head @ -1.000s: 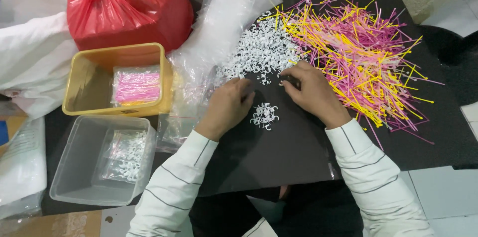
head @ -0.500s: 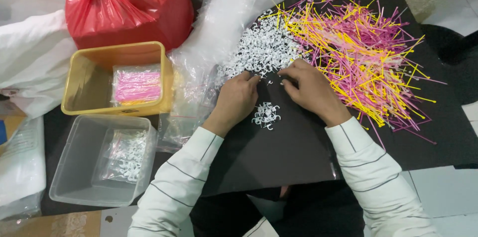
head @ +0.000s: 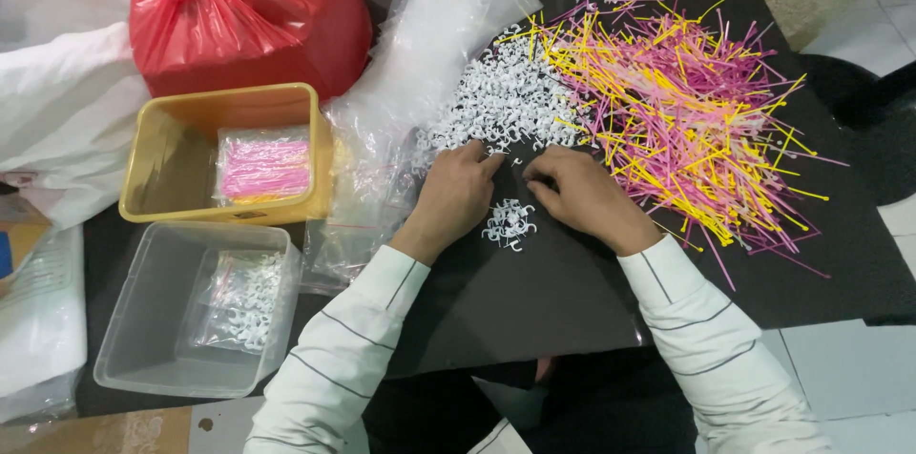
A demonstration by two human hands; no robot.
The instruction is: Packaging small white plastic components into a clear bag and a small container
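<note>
White clips: we see a small pile (head: 508, 223) on the black desk (head: 534, 301), between our hands. Left hand (head: 456, 195) palm down, fingers together, tips at the big clip heap's (head: 501, 106) near edge. Right hand (head: 584, 195) curled, fingertips pinched at that same edge; can't tell if it holds a clip. Left: clear tub (head: 143, 320), yellow bin (head: 181, 158). Right: pink and yellow ties (head: 687, 101). Far: clear bags (head: 429, 34), red bag (head: 248, 10).

Bright, even overhead light, soft shadows, sharp focus throughout.
</note>
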